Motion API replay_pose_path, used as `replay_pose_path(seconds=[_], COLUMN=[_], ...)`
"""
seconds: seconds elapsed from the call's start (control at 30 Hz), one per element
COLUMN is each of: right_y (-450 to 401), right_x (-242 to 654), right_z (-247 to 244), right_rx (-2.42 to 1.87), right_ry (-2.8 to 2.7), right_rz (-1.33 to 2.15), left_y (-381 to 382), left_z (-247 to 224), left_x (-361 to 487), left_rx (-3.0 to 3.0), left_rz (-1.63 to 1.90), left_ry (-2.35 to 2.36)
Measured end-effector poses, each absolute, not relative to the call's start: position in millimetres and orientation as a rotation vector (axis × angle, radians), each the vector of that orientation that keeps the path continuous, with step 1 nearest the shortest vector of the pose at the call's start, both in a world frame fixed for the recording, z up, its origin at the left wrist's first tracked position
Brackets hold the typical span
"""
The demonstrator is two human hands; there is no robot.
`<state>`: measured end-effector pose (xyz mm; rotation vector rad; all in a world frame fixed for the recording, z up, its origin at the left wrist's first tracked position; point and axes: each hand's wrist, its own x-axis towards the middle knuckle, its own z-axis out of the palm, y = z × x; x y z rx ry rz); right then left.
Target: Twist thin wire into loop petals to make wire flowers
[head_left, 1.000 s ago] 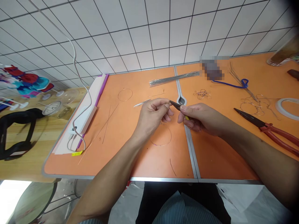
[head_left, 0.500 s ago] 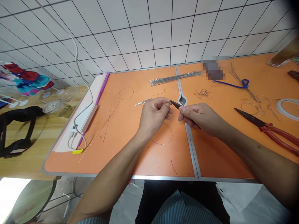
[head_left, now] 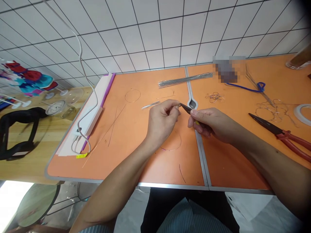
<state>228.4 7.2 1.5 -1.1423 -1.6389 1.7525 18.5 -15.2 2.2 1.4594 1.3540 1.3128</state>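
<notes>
My right hand (head_left: 209,123) is wrapped round small pointed pliers (head_left: 186,108), with dark jaws and a bit of yellow handle showing under the fingers. The jaws point left and reach the fingertips of my left hand (head_left: 165,116). Thumb and forefinger of that hand are pinched together at the plier tips; whatever they grip is too small to make out. Below the hands shows a thin wire loop (head_left: 180,141) with tiny purple beads on its lower side. Its upper part is hidden behind my left hand, and I cannot tell whether it hangs or lies.
Larger red-handled pliers (head_left: 283,133) lie at right, near tangled wires (head_left: 269,111) and a white ring (head_left: 302,113). Behind are a wire bundle (head_left: 184,80), short wire pieces (head_left: 150,105) and a wire ring (head_left: 132,95). A white power strip (head_left: 91,121) is at left.
The view has shifted slightly, moving the table's things a little to the right. My right hand has turned a little, and the yellow of the plier handle now shows. The left pinch stays closed.
</notes>
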Motion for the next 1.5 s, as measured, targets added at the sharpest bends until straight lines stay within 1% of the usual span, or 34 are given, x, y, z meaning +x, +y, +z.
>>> replay_pose_path(seconds=[0.17,0.53,1.07,1.23,1.5], right_y=[4.6,3.0,4.1,4.6,5.7], right_x=[226.9,224.5,219.8,218.7,217.8], right_z=[2.8,-2.4,-9.8,-10.6,-15.2], right_rx=[-1.16,-1.187,-1.253,-1.323,-1.319], right_ry=[-1.601,-1.67,-1.895,-1.969,-2.072], right_rz=[1.747,1.588,1.2,1.07,0.89], left_y=[-15.6,-14.0,-17.3,-17.6,-16.8], left_z=[1.1,-1.4,2.6,4.2,2.4], left_x=[18.0,17.6,23.0,24.5,24.9], left_rx=[1.484,1.466,1.244,1.225,1.217], left_rz=[1.325,1.353,1.272,1.25,1.225], left_ry=[1.372,1.354,1.361,1.38,1.415])
